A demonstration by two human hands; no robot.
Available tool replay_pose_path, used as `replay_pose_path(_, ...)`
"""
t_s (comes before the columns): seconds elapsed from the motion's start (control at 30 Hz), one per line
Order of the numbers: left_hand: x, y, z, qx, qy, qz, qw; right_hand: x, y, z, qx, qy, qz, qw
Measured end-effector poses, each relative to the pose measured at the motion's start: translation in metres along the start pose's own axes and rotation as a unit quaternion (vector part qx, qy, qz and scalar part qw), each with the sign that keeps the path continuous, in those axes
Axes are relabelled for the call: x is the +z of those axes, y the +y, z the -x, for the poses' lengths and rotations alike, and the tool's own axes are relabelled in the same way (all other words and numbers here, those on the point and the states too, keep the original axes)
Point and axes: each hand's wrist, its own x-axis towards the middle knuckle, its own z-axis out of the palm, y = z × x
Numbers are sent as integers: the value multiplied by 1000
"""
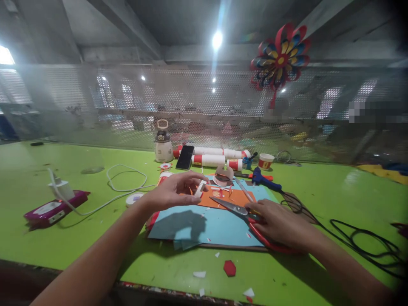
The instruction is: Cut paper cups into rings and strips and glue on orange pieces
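The left grip (180, 190) pinched a small white piece (199, 190) between thumb and fingers. The right grip (277, 219) held red-handled scissors (234, 207), blades pointing toward the left grip. Light-blue sheets (228, 233) and an orange sheet (237, 196) lay between and below the grips. Beyond the right grip lay a blue glue gun (266, 181); beyond the left, a smartphone (185, 157). Well left of the left grip, a magenta power strip (52, 211) rested on the green bench (105, 238).

Bright lamp (217, 40) up top middle, streaky glare. Left hand (174, 190) makes dark shadow (188, 225) on blue paper (232, 229). Mesh (191, 100) hazy. Top right corner black.
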Motion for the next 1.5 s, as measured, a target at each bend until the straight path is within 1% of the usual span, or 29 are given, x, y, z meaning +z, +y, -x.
replay_pose_path(0.07,2,-1,-1,-6,5,-35,999,1,2,-1,-6,4,2,1000)
replay_pose_path(0.13,4,-3,-2,-17,11,-72,997,0,4,-1,-7,22,3,1000)
replay_pose_path(0.23,9,-5,-4,-44,27,-133,990,-9,-5,-1,-24,83,-17,996)
replay_pose_path(0.3,13,-7,-5,-52,27,-167,984,-20,-18,-1,-56,134,-49,988)
replay_pose_path(0.37,17,-8,-5,-51,6,-185,982,-33,-36,-2,-100,177,-86,975)
replay_pose_path(0.43,20,-8,-5,-39,-17,-187,981,-43,-54,-4,-143,198,-114,963)
replay_pose_path(0.5,23,-7,-5,-30,-31,-185,982,-48,-67,-10,-176,206,-132,954)
replay_pose_path(0.6,26,-4,-5,-18,-46,-179,983,-44,-77,-22,-201,212,-155,944)
replay_pose_path(0.73,28,-1,-5,-5,-78,-152,985,-33,-78,-32,-223,215,-194,931)
replay_pose_path(0.8,31,-1,-5,-11,-89,-97,991,-29,-79,-31,-225,223,-216,924)
replay_pose_path(0.9,35,-3,-6,-30,-121,38,991,-28,-81,-26,-212,245,-242,915)
replay_pose_path(0.97,38,-5,-6,-39,-140,114,983,-27,-79,-26,-182,265,-258,911)
replay_pose_path(1.03,39,-8,-7,-46,-128,170,976,-27,-68,-30,-133,287,-270,909)
replay_pose_path(1.1,38,-12,-7,-55,-95,223,969,-26,-47,-38,-78,296,-271,913)
replay_pose_path(1.13,37,-15,-7,-60,-78,255,962,-25,-33,-43,-53,293,-265,917)
replay_pose_path(1.2,35,-19,-9,-60,-52,289,954,-24,-6,-50,-7,281,-243,928)
replay_pose_path(1.27,34,-21,-11,-53,-26,313,948,-25,15,-54,25,279,-216,935)
replay_pose_path(1.3,34,-21,-12,-49,-14,321,946,-25,21,-55,34,283,-206,936)
replay_pose_path(1.33,34,-21,-13,-46,-6,327,944,-26,23,-54,38,288,-198,936)
replay_pose_path(1.4,33,-19,-15,-46,3,334,941,-28,18,-49,29,299,-195,934)
replay_pose_path(1.5,32,-16,-17,-56,2,334,941,-30,-9,-37,-20,297,-220,929)
